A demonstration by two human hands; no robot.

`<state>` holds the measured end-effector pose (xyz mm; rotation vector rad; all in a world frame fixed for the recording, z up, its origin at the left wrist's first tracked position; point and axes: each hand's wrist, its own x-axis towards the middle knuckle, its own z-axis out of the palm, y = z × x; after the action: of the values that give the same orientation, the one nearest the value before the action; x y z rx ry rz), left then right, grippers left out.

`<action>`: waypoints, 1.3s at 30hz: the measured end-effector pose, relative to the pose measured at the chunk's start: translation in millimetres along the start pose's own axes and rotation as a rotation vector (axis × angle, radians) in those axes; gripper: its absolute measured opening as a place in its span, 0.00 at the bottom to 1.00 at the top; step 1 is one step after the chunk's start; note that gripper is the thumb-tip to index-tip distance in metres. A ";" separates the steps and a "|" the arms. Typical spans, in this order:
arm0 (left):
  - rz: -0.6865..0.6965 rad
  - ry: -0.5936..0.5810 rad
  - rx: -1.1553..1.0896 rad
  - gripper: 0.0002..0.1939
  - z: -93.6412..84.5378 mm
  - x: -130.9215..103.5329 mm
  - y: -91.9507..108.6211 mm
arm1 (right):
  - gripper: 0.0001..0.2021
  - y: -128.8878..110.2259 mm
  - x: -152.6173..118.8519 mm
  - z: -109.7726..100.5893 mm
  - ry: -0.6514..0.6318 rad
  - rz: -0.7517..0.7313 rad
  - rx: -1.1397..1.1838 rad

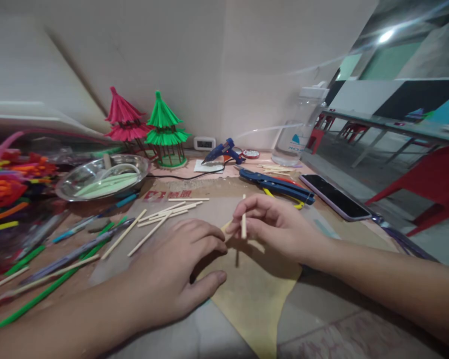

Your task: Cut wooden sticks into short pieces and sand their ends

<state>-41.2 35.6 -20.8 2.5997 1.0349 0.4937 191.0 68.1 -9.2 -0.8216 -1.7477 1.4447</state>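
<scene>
Between the thumb and fingers of my right hand (273, 224) a short wooden stick (244, 225) is pinched, pointing toward me above the work surface. My left hand (187, 259) rests palm down just left of it, thumb and fingers apart, with nothing seen in its grasp. Under both hands lies a yellow pointed sheet (258, 299), partly covered by them. Several loose wooden sticks (164, 214) are scattered beyond my left hand on the cardboard.
At the back stand a pink tiered model (125, 117), a green one (166, 132), a blue glue gun (224, 152) and a water bottle (297, 127). A metal dish (67, 187) and pipe cleaners (7, 184) lie left. Blue cutters (277, 185) and a phone (335, 197) lie right.
</scene>
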 end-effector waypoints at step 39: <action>-0.018 -0.009 0.035 0.12 0.8 3.7 0.8 | 0.13 9.7 0.1 5.5 -0.182 -0.281 -0.815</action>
<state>-37.8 37.5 -20.5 2.6179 1.0727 0.4632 186.6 66.9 -19.4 -0.7977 -2.5184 0.6069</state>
